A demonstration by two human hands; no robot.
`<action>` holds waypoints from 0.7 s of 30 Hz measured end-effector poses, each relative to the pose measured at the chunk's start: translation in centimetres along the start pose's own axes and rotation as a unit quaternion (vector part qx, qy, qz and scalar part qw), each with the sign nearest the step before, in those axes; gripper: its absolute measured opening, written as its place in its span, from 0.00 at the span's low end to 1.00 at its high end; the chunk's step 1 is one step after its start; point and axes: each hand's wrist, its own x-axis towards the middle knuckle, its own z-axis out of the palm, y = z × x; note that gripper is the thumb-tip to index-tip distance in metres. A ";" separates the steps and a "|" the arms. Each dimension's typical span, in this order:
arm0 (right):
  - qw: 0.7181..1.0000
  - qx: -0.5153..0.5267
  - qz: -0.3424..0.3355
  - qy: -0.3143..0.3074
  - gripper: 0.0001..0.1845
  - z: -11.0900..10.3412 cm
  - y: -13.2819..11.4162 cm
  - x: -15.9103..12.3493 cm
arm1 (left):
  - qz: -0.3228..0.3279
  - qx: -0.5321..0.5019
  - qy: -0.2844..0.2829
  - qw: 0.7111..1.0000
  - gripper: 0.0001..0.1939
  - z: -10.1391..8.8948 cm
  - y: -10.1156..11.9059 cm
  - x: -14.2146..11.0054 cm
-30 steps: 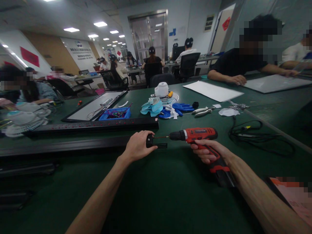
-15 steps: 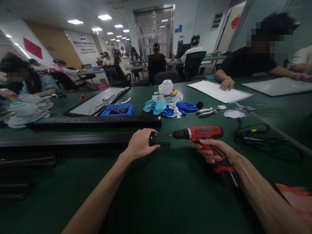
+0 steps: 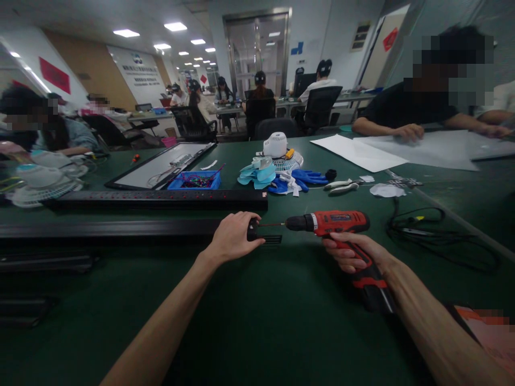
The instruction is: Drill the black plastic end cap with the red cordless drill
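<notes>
My right hand [image 3: 354, 254] is wrapped round the grip of a red and black cordless drill [image 3: 341, 221]. Its long thin bit [image 3: 271, 224] points left and reaches the end of a long black bar [image 3: 161, 228] lying across the table. My left hand [image 3: 233, 235] clasps that end, thumb on the near side and fingers over the top. A black end piece [image 3: 252, 229] shows between thumb and fingers; whether a screw sits at the bit's tip is too small to tell. Just below the bit a small slotted black strip [image 3: 273, 239] sticks out.
Behind the bar lies another black bar with red dots [image 3: 161, 199]. Beyond are a blue tray of wires [image 3: 194, 180], a white fan [image 3: 276, 145], blue gloves [image 3: 309, 176] and pliers [image 3: 341, 186]. Black cable [image 3: 418, 230] lies right. Across the table, a person handles white sheets [image 3: 358, 152].
Both my hands, the drill and the bar keep practically the same place. Across the table, the person's hand has moved right, drawing a translucent sheet over beside the white one.
</notes>
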 end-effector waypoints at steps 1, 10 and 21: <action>1.000 -0.002 -0.002 0.002 0.14 0.0 0.0 0.0 | 0.000 0.000 0.001 1.000 0.27 0.0 0.0 0.0; 0.997 -0.041 -0.020 0.068 0.21 0.6 -0.3 -0.3 | -0.003 -0.001 0.000 1.000 0.28 0.1 -0.1 0.0; 0.997 -0.030 -0.019 0.073 0.15 1.1 0.1 -0.5 | 0.000 -0.002 -0.001 1.000 0.28 0.1 -0.1 -0.1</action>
